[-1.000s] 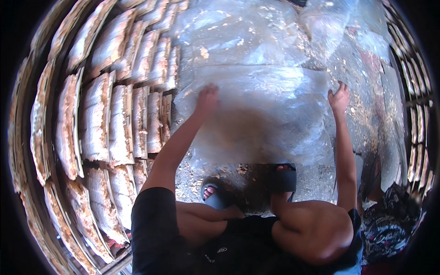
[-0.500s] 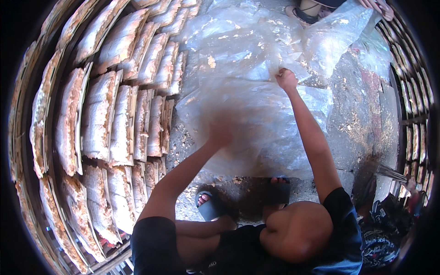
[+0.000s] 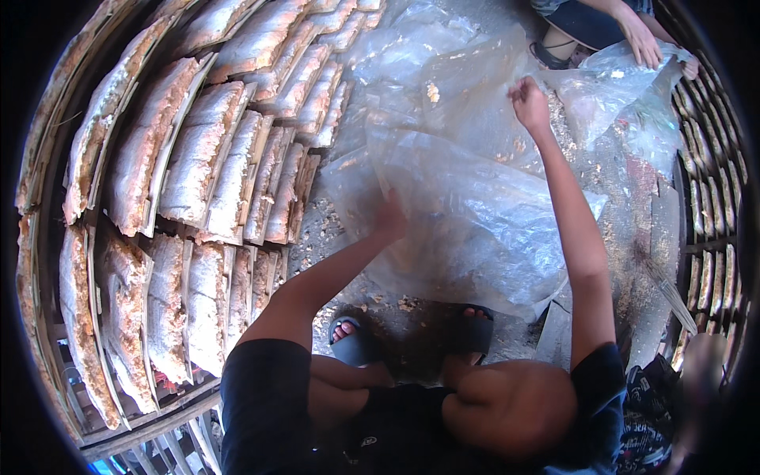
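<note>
A large clear plastic sheet (image 3: 495, 226) lies wrinkled over the floor in front of my feet, with light crumbs scattered on and around it. My right hand (image 3: 530, 105) reaches to the far side, its fingers closed on the sheet's thin film. Over the sheet's left part is my left hand (image 3: 388, 218), smeared by motion. Its fingers cannot be made out, nor whether they grip the film.
Racks of crumb-edged, pale slabs on boards (image 3: 202, 154) fill the left side; another rack (image 3: 716, 158) stands right. At the far right a person's hand (image 3: 640, 39) is on more plastic (image 3: 609, 91). A stick brush (image 3: 671, 293) and dark patterned cloth (image 3: 649, 412) are nearer.
My right hand has moved farther away and to the right, and the sheet's near edge has shifted and crumpled. The view has turned, showing more of the other person's arms.
</note>
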A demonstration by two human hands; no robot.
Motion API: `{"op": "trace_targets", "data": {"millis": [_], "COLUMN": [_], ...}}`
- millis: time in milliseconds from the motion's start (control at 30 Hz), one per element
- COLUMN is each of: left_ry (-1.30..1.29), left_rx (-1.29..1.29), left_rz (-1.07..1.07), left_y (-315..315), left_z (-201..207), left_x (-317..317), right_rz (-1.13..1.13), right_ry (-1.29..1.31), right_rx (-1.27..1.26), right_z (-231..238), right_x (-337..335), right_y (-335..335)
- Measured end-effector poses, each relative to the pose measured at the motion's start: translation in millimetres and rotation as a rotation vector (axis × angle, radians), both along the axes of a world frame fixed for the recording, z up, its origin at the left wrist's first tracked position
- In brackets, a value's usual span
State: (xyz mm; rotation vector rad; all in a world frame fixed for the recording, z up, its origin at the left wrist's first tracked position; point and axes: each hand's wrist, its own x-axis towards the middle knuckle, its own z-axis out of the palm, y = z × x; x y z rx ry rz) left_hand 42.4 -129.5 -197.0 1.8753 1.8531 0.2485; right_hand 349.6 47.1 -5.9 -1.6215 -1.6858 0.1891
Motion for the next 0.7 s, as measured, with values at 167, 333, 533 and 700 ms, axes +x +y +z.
{"op": "trace_targets", "data": {"millis": [167,333,533,700], "left_ry": [0.231,0.248,-0.008,-0.061], "left_rx": [-0.32,-0.233,0.181,0.265], "left_rz": [-0.295,-0.413,-0.122,-0.322], "left_y": [8.9,75.9,132.7,109.5], "left_z": [39.6,79.1,178.3,175.4], "left_x": [4.3,-14.9,-26.1,9.8], "right_rz": [0.297,0.596,0.528,0.379], "right_ry": [-0.204,-0.413,-0.334,-0.274], "right_rx": [0.105,0.061,-0.036,0.076], "right_z": [83.3,158.9,164.3,138.6], "right_x": [-19.6,-60.2,-108.4,-107.9], "right_y": [17.5,21.1,15.7,9.5]}}
